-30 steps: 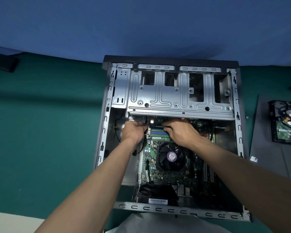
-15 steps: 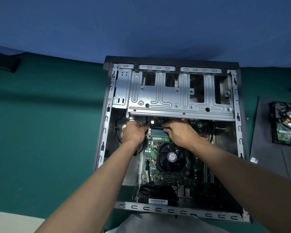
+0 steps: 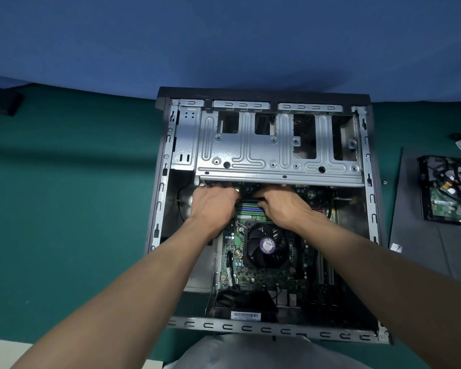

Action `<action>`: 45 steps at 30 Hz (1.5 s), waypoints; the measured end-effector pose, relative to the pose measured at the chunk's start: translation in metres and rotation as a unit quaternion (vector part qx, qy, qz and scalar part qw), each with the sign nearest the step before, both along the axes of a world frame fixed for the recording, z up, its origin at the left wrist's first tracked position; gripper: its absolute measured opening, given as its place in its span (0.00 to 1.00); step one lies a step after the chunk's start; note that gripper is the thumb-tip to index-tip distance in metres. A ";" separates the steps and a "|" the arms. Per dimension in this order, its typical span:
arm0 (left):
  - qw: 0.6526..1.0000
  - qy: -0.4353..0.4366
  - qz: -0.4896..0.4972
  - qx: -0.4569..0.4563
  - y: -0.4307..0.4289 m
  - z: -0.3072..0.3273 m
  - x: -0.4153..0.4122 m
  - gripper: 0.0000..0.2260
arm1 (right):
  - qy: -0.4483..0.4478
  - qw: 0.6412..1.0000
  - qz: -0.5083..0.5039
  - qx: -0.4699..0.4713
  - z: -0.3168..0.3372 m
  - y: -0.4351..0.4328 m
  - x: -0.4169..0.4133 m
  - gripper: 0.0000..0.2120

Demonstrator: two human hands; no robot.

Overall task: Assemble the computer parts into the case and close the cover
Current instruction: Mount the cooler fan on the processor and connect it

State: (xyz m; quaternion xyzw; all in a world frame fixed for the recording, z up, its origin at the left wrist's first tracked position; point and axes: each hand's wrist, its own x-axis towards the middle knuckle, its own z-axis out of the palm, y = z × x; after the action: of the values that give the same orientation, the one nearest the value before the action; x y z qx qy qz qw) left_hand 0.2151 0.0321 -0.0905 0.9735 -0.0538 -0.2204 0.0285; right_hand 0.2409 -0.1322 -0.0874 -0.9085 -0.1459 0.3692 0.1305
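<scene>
Over green cloth, reaching into the open case, working at 12 o'clock of the fan. Curling fingers of left hand and right hand over the memory slots, hiding the tips under the drive cage, not showing any grip. Likely risking uneven pressing: tilting a module, cracking a slot, scraping knuckles on that edge.
</scene>
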 end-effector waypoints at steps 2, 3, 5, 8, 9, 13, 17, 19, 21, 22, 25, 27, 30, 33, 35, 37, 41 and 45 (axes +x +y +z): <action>1.000 0.010 0.003 -0.001 -0.001 0.000 0.001 0.13 | -0.007 1.000 -0.002 -0.006 0.008 -0.012 0.000 0.16; 1.000 0.012 0.006 -0.004 -0.001 0.000 0.001 0.13 | -0.015 1.000 -0.009 -0.011 0.012 -0.020 0.000 0.16; 1.000 0.012 0.015 -0.011 -0.002 -0.001 0.000 0.14 | -0.039 0.998 -0.024 -0.038 0.018 -0.037 -0.002 0.14; 0.999 0.015 0.023 -0.027 0.000 -0.002 -0.001 0.17 | -0.064 0.993 -0.053 -0.084 0.024 -0.050 -0.005 0.12; 0.999 0.016 0.024 -0.030 0.000 -0.003 -0.001 0.18 | -0.072 0.992 -0.057 -0.092 0.026 -0.049 -0.005 0.12; 0.999 0.006 0.026 -0.023 0.000 -0.004 -0.001 0.17 | -0.056 0.991 -0.087 -0.090 0.029 -0.047 -0.007 0.10; 0.999 0.001 0.026 -0.024 -0.001 -0.006 -0.001 0.20 | -0.069 0.989 -0.086 -0.097 0.029 -0.045 -0.011 0.11; 0.999 -0.004 0.027 -0.020 -0.001 -0.007 -0.001 0.20 | -0.089 0.988 -0.082 -0.097 0.031 -0.044 -0.011 0.11; 0.999 -0.003 0.026 -0.021 0.000 -0.007 0.000 0.21 | -0.092 0.988 -0.089 -0.085 0.031 -0.046 -0.012 0.12; 0.999 -0.001 0.024 -0.023 0.000 -0.007 0.000 0.22 | -0.092 0.988 -0.095 -0.077 0.031 -0.047 -0.013 0.11; 1.000 0.007 0.023 -0.019 0.000 -0.005 0.000 0.19 | -0.096 0.987 -0.109 -0.063 0.031 -0.047 -0.016 0.11; 1.000 0.009 0.027 -0.012 0.000 -0.003 0.001 0.17 | -0.101 0.986 -0.117 -0.059 0.030 -0.045 -0.017 0.11; 1.000 0.010 0.022 -0.012 0.000 -0.003 0.001 0.18 | -0.101 0.985 -0.126 -0.061 0.028 -0.043 -0.016 0.11; 1.000 0.005 0.021 -0.007 0.001 -0.003 0.000 0.18 | -0.094 0.985 -0.127 -0.064 0.025 -0.044 -0.015 0.12; 1.000 0.006 0.022 -0.008 0.000 -0.004 0.000 0.18 | -0.089 0.986 -0.126 -0.064 0.024 -0.045 -0.014 0.12; 1.000 0.009 0.024 -0.012 0.000 -0.004 0.001 0.19 | -0.089 0.986 -0.122 -0.069 0.023 -0.045 -0.013 0.13; 0.999 0.003 0.026 -0.031 0.000 -0.005 0.002 0.22 | -0.086 0.986 -0.122 -0.077 0.023 -0.044 -0.012 0.13; 0.999 0.009 0.034 -0.027 0.000 -0.004 0.006 0.22 | -0.068 0.986 -0.137 -0.064 0.024 -0.044 -0.010 0.12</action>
State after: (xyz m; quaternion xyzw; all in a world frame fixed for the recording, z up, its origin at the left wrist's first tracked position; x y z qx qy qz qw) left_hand 0.2207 0.0321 -0.0950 0.9715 -0.0264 -0.2269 0.0628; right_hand 0.2309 -0.1765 -0.0636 -0.9495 -0.0045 0.2934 0.1109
